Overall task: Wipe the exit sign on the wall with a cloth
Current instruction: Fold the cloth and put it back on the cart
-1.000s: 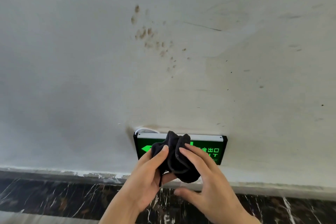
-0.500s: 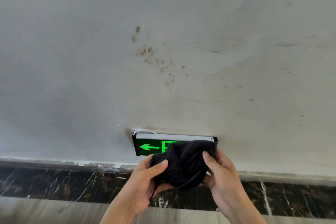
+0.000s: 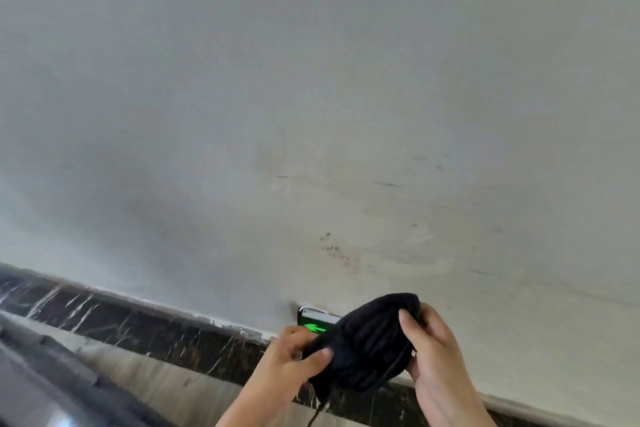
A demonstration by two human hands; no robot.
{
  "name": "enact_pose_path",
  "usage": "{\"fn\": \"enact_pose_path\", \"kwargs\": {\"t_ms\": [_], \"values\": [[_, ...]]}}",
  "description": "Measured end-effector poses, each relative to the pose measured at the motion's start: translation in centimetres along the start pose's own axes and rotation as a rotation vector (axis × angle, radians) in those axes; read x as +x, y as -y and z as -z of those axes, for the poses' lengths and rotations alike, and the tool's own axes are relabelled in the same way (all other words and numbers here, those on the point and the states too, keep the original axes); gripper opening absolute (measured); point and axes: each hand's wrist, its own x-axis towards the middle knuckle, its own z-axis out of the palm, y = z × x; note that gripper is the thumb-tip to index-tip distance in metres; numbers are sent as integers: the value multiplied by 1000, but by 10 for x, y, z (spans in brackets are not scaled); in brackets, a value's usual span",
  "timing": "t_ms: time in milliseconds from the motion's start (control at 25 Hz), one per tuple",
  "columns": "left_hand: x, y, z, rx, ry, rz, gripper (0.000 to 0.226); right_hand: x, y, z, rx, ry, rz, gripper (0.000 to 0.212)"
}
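Grip: both my left hand (image 3: 294,357) and right hand (image 3: 436,354) hold the bunched black cloth (image 3: 367,347) | exit sign (image 3: 313,322) low on wall (image 3: 311,114), mostly hidden behind cloth | progress: cannot tell whether wiping is done.

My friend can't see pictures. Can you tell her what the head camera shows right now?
Two bare hands, left and right, hold a bunched black cloth in front of a glowing green exit sign, hiding most of it. The sign sits low on a scuffed grey wall, just above a dark marble baseboard.
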Motion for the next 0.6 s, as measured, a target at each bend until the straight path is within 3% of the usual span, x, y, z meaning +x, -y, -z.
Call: {"fn": "enact_pose_path", "kwargs": {"t_ms": [240,600], "values": [[-78,-82,17,-323,-83,-21,27,-50,69,-32,-222,205,89,12],[-174,-86,90,-519,-389,-23,34,-92,54,-129,-141,538,-81,12]]}}
